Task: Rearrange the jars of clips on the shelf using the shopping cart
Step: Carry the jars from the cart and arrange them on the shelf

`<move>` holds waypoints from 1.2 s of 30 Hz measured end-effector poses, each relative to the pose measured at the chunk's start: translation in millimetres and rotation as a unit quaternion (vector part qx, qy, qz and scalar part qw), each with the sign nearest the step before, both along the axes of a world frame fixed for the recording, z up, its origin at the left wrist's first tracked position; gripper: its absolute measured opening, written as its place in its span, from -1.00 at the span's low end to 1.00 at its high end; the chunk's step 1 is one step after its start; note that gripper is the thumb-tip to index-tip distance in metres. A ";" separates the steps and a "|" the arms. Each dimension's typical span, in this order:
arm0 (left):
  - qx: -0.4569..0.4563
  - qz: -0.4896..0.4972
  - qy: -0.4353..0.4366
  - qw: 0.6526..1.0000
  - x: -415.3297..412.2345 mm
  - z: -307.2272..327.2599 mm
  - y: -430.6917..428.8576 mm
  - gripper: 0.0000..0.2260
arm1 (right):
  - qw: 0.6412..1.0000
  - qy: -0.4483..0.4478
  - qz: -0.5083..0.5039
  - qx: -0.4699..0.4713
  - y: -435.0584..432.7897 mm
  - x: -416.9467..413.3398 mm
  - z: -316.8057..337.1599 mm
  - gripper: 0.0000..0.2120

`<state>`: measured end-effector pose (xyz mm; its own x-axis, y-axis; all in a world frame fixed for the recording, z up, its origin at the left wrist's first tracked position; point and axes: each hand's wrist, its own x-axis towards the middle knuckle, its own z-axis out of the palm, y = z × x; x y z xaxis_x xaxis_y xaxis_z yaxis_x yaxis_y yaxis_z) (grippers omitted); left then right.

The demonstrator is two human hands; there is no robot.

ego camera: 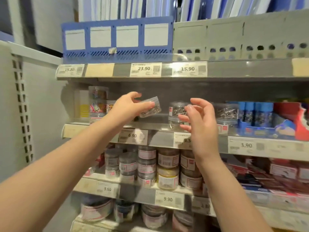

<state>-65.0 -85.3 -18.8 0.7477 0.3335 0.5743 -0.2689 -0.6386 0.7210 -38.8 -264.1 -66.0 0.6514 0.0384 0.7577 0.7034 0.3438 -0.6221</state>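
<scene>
My left hand (128, 108) grips a clear jar of silver clips (151, 107), tilted, just above the middle shelf (160, 127). My right hand (199, 118) hovers with relaxed, spread fingers in front of a stack of two clear jars of silver clips (176, 113) and holds nothing. Another jar of silver clips (226, 114) stands to the right of that hand. Jars of coloured clips (97, 102) are stacked at the shelf's left end. No shopping cart is in view.
Blue boxes (255, 114) and a red pack (296, 118) fill the middle shelf's right side. The shelf below holds several stacked labelled jars (147, 164). Above stand blue (117, 39) and grey file holders (234, 37). A grey side panel (21, 97) closes the left.
</scene>
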 end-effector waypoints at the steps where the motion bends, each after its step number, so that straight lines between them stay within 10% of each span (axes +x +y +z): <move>1: 0.015 0.018 0.016 1.000 5.9 -1.6 3.6 -0.35 | 1.000 -0.006 -0.008 0.003 0.5 1.1 -0.5 -0.86; 11: 0.220 0.068 0.164 0.959 40.4 2.7 9.0 -0.25 | 0.997 -0.033 -0.070 0.016 -1.1 7.2 2.6 -0.85; 22: 0.231 -0.048 0.215 0.948 43.9 10.5 14.6 -0.46 | 0.995 -0.031 -0.098 0.014 8.6 12.9 -5.5 -0.91; 30: 0.192 -0.081 0.217 0.954 30.2 14.4 18.6 -0.20 | 0.995 -0.032 -0.090 -0.003 26.6 17.0 -8.2 -0.91; 36: 0.167 -0.075 0.224 0.957 30.9 15.1 19.7 -0.45 | 0.994 -0.037 -0.098 -0.025 37.1 18.3 -9.7 -0.93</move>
<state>-34.1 -65.6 -3.7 0.9690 0.0580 0.2403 -0.0861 -0.8319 0.5483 -20.5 -227.0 -75.7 0.5927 -0.0453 0.8041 0.7983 0.1654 -0.5791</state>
